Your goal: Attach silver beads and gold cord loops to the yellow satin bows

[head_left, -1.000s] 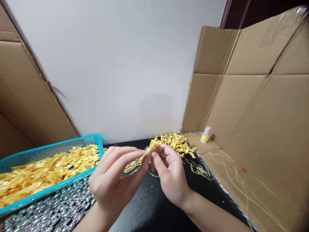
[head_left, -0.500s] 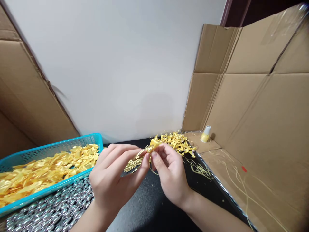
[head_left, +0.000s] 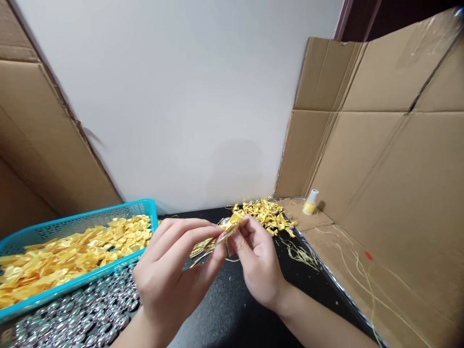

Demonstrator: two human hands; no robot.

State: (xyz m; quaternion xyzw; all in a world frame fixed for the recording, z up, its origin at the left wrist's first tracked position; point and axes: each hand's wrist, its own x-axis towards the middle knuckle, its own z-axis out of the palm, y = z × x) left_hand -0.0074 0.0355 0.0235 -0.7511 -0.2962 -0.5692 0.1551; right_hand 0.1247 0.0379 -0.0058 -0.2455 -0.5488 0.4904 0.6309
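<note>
A small yellow satin bow (head_left: 236, 220) is pinched in my right hand (head_left: 259, 270), between the thumb and bent fingers. My left hand (head_left: 174, 275) closes its thumb and fingertips on a thin gold cord (head_left: 226, 236) that runs up against the bow. Both hands meet at the bow, so the exact point where cord and ribbon touch is hidden. Behind my left fingertips lies a bundle of gold cords (head_left: 201, 248) on the black table. Just beyond the bow, a shiny silver piece (head_left: 225, 221) shows in part.
A blue plastic basket (head_left: 154, 217) full of yellow bows (head_left: 90, 249) stands left, with many silver beads (head_left: 83, 307) before it. Bows with cords (head_left: 270, 215) are heaped behind my right hand. Thread clippings (head_left: 302, 256), a thread spool (head_left: 311, 203) and cardboard walls (head_left: 391, 159) are right.
The bow has turned and tilted in my fingers, and the cord now slants across it toward my left fingertips. Both hands stay in nearly the same place.
</note>
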